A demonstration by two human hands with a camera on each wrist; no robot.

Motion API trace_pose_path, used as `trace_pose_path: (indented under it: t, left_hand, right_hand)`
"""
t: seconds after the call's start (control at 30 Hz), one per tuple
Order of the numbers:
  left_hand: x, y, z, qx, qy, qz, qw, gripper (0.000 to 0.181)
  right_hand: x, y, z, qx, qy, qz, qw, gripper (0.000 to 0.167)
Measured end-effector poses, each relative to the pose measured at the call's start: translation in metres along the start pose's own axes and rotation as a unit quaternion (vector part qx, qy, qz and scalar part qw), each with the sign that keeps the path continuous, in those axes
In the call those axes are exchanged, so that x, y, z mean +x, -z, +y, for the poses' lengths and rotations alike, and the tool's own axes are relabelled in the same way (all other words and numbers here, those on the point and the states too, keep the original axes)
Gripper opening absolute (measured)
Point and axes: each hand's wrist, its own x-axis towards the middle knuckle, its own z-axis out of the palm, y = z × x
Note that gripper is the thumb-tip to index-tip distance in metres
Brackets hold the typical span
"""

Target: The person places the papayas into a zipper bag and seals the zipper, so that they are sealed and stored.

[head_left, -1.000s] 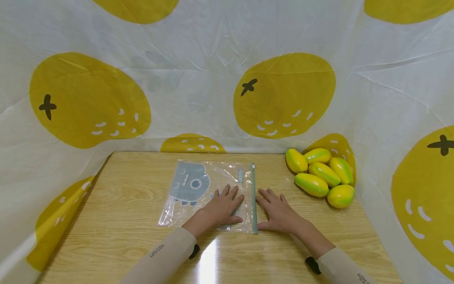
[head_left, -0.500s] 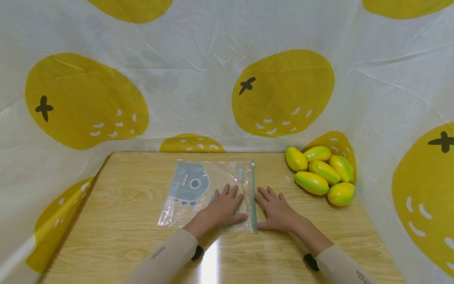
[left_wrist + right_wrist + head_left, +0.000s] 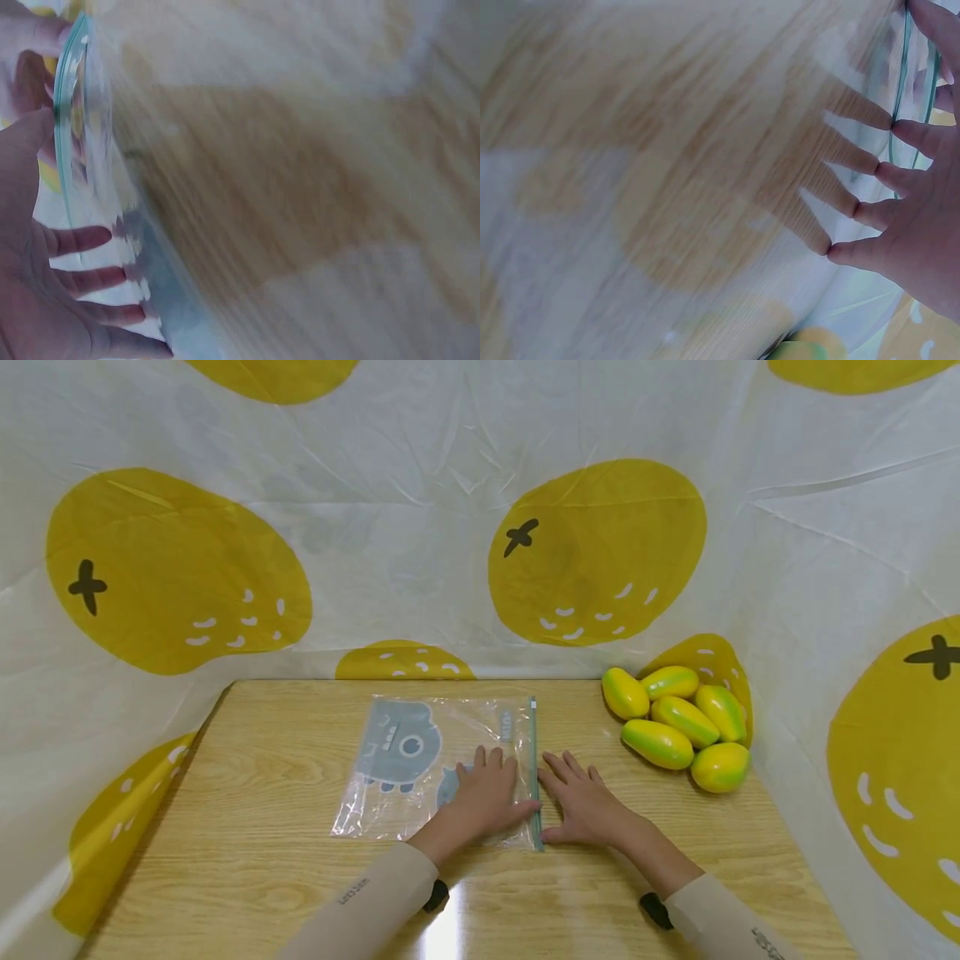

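Observation:
A clear zip bag (image 3: 405,810) with a blue-grey cartoon print lies flat on the wooden table, its green zip strip (image 3: 534,735) along the right side. My left hand (image 3: 483,797) rests on the bag with fingers spread, the thumb reaching the zip strip. Just right of that strip, my right hand (image 3: 588,802) touches the tabletop with its fingertips, fingers extended. In the left wrist view the left thumb meets the zip edge (image 3: 61,120). The right wrist view shows the right hand (image 3: 922,195) with its fingertips on the table and the index finger beside the strip.
Several yellow-green mangoes (image 3: 684,722) sit together at the table's back right corner. White cloth (image 3: 420,568) printed with large yellow fruit surrounds the back and sides of the wooden table (image 3: 270,793).
My left hand has slid a little to the right over the bag, bringing its thumb to the zip strip. My right hand has stayed almost where it was.

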Motion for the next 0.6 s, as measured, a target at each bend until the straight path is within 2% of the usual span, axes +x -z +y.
trace_pose_path:
  t: [0.2, 0.6]
  left_hand:
    - [0.001, -0.006, 0.006, -0.011, 0.024, 0.01, 0.9996, 0.099]
    - [0.002, -0.011, 0.007, 0.007, 0.03, 0.032, 0.999, 0.095]
  right_hand:
    - [-0.001, 0.0, 0.001, -0.003, 0.004, 0.006, 1.0, 0.098]
    - [0.001, -0.001, 0.0, 0.006, -0.002, -0.001, 1.0, 0.101]
